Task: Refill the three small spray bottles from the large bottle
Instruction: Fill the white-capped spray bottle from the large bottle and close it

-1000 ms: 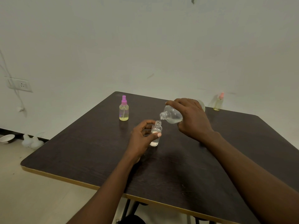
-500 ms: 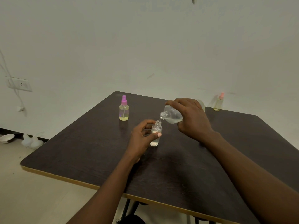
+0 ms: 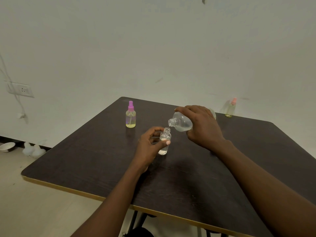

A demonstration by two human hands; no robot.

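Note:
My left hand [image 3: 150, 144] grips a small clear uncapped bottle [image 3: 164, 140] that stands upright on the dark table [image 3: 85, 156]. My right hand [image 3: 202, 125] holds the large clear bottle [image 3: 181, 123] tilted on its side, its open neck just above and right of the small bottle's mouth. Clear liquid lies in the large bottle's lower side. A small bottle of yellow liquid with a purple spray cap [image 3: 130, 115] stands at the back left. Another with a pink cap [image 3: 230, 108] stands at the far back right edge.
The table's pale front edge [image 3: 77, 192] runs across below my arms. A white wall stands close behind the table, with a socket [image 3: 23, 90] and a hanging cord at left. A white bowl [image 3: 7, 147] and pale objects [image 3: 33, 149] lie on the floor at left.

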